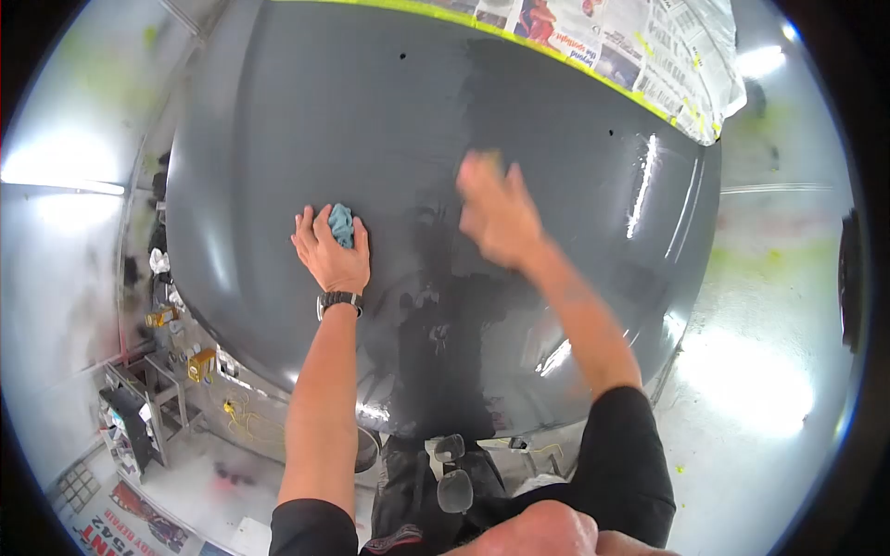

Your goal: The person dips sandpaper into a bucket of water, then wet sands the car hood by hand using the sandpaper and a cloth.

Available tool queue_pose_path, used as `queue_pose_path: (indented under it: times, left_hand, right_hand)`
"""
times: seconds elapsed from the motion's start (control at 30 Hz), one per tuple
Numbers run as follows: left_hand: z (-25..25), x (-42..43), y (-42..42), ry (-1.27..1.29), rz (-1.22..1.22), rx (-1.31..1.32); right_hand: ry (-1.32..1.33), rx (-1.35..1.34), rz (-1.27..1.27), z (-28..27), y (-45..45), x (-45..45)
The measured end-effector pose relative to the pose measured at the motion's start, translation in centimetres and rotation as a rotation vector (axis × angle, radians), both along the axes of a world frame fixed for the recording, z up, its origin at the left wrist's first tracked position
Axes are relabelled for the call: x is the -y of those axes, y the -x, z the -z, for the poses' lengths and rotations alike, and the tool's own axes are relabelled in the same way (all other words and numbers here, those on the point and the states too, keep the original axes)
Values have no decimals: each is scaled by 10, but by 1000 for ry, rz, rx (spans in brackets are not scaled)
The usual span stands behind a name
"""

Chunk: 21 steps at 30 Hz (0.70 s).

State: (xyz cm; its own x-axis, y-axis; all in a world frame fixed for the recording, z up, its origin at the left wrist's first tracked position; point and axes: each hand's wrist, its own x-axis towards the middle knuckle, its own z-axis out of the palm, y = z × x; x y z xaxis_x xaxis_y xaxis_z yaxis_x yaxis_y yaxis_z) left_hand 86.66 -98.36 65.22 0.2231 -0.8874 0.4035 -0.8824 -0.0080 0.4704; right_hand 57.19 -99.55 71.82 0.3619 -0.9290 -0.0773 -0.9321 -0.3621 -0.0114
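Note:
A dark grey car hood (pixel 306 111) spreads out in front of me, with wet-looking streaks down its middle. My left hand (pixel 332 255), wearing a dark wristwatch (pixel 340 302), rests on the left half of the hood. A crumpled blue cloth (pixel 341 225) is gripped between its thumb and fingers. Farther right, my right hand (pixel 501 211) is over the hood, smeared by motion. Something small and yellowish (pixel 489 159) shows at its fingertips; its kind is too blurred to tell.
Newspaper (pixel 612 42) edged with yellow-green tape (pixel 575 63) covers the area past the hood's far edge. At lower left stand a metal stand (pixel 153 408) and a yellow box (pixel 200 364). Glasses (pixel 454 489) hang at my chest. Pale walls (pixel 779 222) surround the hood.

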Motion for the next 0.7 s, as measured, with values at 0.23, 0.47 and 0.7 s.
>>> queue_pose_path:
  times: [0.23,0.47,0.7]
  left_hand:
    - [1,2,3,6,-17,12]
    - [2,-4,0,-3,-20,15]
    - [3,-1,0,4,-24,13]
  right_hand:
    - [195,222,85,5,-50,18]
    - [148,241,-16,-5,-51,2]
    - [123,175,137,4,-71,-2]
